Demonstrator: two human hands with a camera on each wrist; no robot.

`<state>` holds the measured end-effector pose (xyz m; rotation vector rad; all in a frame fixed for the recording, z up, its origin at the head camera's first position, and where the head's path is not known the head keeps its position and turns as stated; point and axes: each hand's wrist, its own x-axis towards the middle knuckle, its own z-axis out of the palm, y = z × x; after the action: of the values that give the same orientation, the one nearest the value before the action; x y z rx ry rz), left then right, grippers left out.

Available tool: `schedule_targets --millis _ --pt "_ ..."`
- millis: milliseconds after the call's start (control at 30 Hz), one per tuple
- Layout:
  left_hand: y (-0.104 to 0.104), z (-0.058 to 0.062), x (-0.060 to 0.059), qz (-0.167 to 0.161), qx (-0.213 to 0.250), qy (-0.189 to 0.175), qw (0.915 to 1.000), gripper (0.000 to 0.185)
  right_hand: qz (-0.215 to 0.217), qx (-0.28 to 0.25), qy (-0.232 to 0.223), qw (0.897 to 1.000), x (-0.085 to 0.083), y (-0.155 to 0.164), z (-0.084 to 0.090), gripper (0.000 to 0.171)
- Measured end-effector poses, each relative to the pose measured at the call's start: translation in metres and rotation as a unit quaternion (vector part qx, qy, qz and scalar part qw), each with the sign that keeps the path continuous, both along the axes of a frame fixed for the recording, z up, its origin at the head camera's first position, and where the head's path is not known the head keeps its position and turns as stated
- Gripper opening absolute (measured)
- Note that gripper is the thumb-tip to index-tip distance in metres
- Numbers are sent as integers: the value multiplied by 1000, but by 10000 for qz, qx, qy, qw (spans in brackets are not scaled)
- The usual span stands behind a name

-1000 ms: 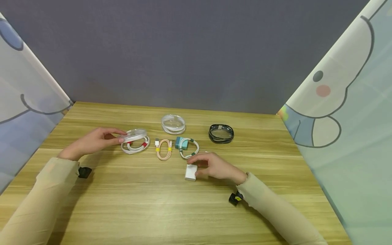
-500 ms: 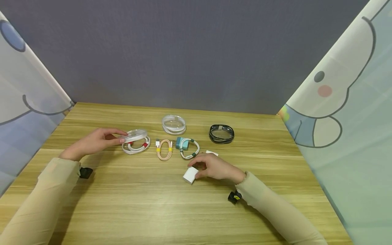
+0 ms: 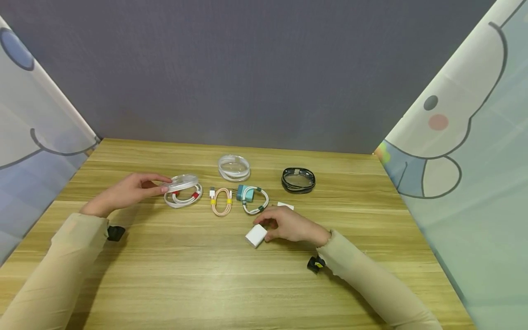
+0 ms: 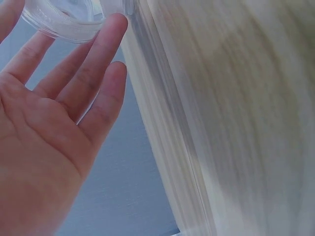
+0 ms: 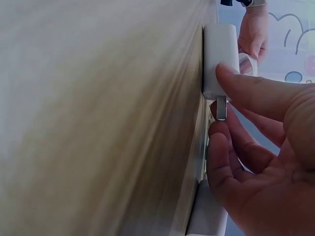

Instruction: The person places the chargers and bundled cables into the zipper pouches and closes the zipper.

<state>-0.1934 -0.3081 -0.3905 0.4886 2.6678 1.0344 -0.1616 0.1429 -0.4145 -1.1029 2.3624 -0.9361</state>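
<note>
Hands are split across the wooden table (image 3: 173, 275) right now, each busy with its own thing. Right hand (image 3: 290, 225) has its fingers curled onto a small white charger block (image 3: 256, 235), pinching it at the plug end; the right wrist view shows the thumb on the white body and a metal prong (image 5: 221, 107) poking out between the fingers. That block sits on the wood just in front of the row of cables, tilted a bit. Left hand (image 3: 123, 192) holds a clear round plastic lid (image 3: 179, 182) by its edge with fairly straight fingertips, and the lid hovers tilted over a coiled white cable with red ties (image 3: 183, 197). My read is this is the pick-and-sort stage, with the charger just being gripped and the lid lifted off or about to go on; next move probably needs a firmer pinch on the block since it's smooth and boxy, and it may slip. Materials-wise: glossy hard plastic on the charger, thin see-through plastic on the lid, matte wood grain underneath. Beside the white coil lies a peach cable with yellow ties (image 3: 221, 200), then a teal plug with a white cable (image 3: 251, 197). Further back there's a second clear round case (image 3: 233, 167) and a dark round case (image 3: 298, 179), both well apart from the hands. A small white piece (image 3: 285, 206) lies just beyond the right hand.
</note>
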Motion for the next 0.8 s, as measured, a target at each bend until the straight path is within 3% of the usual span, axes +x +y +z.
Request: schedule_targets --millis 333,800 --pt "-1 1 1 149 0 -57 9999 43 -47 95 370 9993 -3 -2 -2 42" --pt "1 1 1 190 59 67 9998 41 -322 -382 131 9987 -5 -13 0 42"
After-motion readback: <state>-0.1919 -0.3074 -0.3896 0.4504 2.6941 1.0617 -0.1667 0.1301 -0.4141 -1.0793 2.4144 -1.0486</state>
